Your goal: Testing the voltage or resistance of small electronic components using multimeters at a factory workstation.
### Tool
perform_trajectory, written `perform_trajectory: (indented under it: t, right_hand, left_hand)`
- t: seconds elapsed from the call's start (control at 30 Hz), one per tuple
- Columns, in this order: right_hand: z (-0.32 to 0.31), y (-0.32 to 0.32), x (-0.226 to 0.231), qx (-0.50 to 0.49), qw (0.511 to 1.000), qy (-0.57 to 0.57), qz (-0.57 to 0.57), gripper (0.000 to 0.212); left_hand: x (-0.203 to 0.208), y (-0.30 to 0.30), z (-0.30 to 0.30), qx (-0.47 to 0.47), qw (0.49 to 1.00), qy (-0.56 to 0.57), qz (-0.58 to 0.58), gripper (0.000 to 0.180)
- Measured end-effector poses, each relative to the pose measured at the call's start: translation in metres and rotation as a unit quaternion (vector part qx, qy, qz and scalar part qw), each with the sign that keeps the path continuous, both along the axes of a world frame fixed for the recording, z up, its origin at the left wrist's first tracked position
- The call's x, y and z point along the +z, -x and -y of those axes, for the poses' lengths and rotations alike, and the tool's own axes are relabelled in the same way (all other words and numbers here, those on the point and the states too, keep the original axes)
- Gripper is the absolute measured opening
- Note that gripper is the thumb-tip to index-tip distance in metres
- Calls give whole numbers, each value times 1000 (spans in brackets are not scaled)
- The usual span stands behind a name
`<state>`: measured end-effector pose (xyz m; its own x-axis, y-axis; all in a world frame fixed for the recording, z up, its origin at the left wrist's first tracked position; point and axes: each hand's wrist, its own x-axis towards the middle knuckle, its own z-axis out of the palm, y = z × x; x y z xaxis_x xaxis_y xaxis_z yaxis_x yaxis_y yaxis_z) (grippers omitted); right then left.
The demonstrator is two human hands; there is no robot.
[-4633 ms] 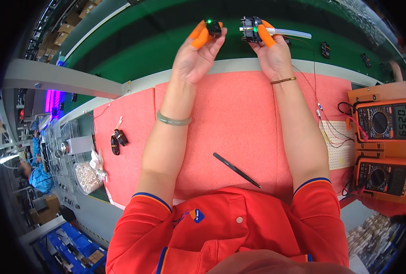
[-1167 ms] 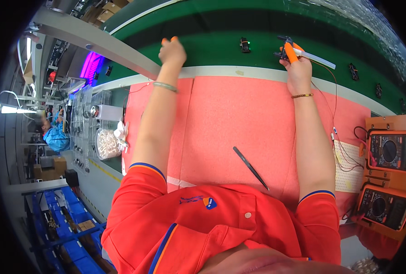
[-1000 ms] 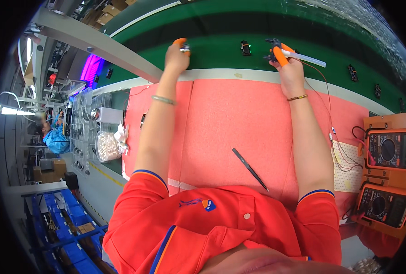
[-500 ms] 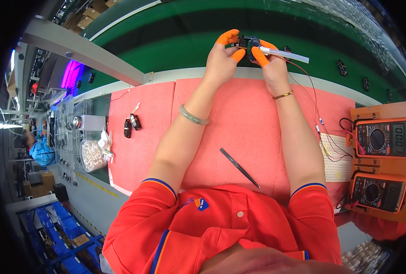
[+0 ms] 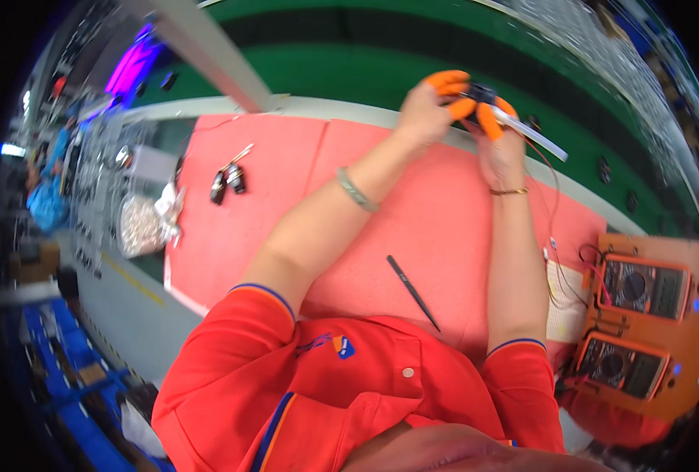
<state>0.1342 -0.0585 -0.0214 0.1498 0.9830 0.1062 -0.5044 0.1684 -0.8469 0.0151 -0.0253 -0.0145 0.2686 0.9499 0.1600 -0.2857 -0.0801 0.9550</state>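
Note:
At the far edge of the pink mat [image 5: 279, 189], my two hands meet around a small black device [image 5: 483, 94], partly hidden by my fingers. Orange finger cots cover the fingertips. My left hand [image 5: 430, 112] pinches the device from its left side. My right hand [image 5: 500, 145] closes on its right side and also holds a translucent white stick-like tube [image 5: 538, 138], from which a thin red wire [image 5: 555, 200] runs down toward the meters. Black tweezers [image 5: 413, 293] lie on the mat between my forearms.
Two small black parts [image 5: 228, 185] lie on the mat's left. Beyond it runs a green conveyor belt [image 5: 349, 63] carrying small dark devices. A tub of white pieces [image 5: 141, 226] stands left; two orange multimeters [image 5: 644, 287] and a white breadboard [image 5: 563, 303] sit right. A metal post [image 5: 216, 59] rises far left.
The whole view has turned, with the scene tilting clockwise. My hands, still together on the black device, appear farther right in the picture. Tweezers and black parts keep their places on the mat.

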Motion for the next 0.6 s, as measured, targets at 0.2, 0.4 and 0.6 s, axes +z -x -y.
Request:
perform_trajectory:
  t: [0.2, 0.4, 0.6]
  right_hand:
    - [2, -5, 0, 55, 998, 4, -4, 27]
    - [-1, -5, -1, 50, 998, 49, -9, 28]
    - [-12, -15, -13, 101, 990, 26, -93, 31]
  left_hand:
    - [2, 2, 6, 68, 994, -35, -77, 39]
    - [-4, 5, 6, 33, 985, -31, -164, 37]
    - [5, 8, 8, 33, 984, -79, -154, 39]
